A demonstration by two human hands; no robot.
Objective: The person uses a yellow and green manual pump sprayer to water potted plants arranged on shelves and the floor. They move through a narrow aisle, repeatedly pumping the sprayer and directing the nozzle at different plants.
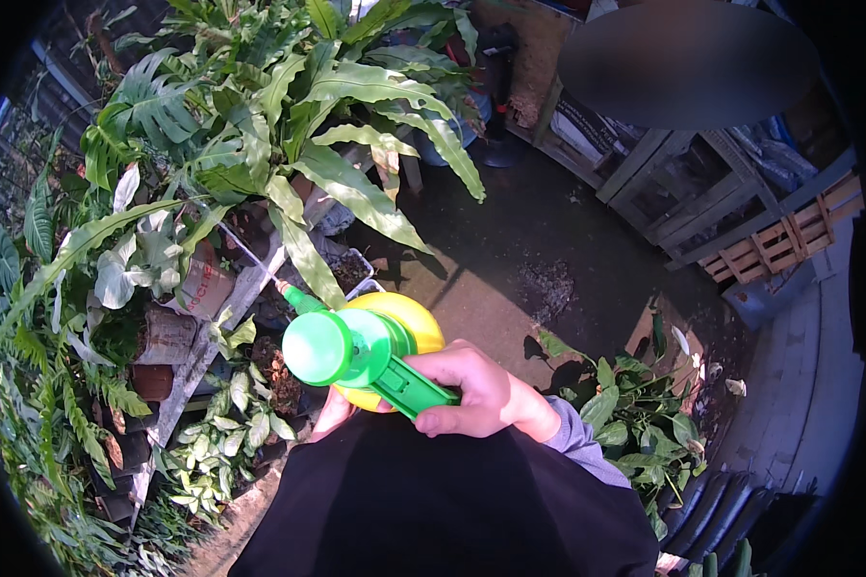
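A pump pressure sprayer [364, 342] with a green head and a yellow tank is held close to my dark-clothed front. My right hand [469, 393] is closed around its green handle. Low on the left side of the yellow tank my left hand [334, 412] touches it, mostly hidden behind the sprayer and the clothing, so its grip is not clear. From the brass-coloured nozzle tip [281, 285] a thin jet of water runs up and left, toward the potted plants. Long wavy fern leaves [353, 191] hang just above the sprayer.
A plank [209, 324] edges the crowded pots and foliage at left. Leafy plants [639, 425] stand on the right. Wet concrete floor [505, 216] lies beyond the sprayer. Wooden crates and shelving [693, 191] stand at upper right, above black bags or pots [714, 512] farther down.
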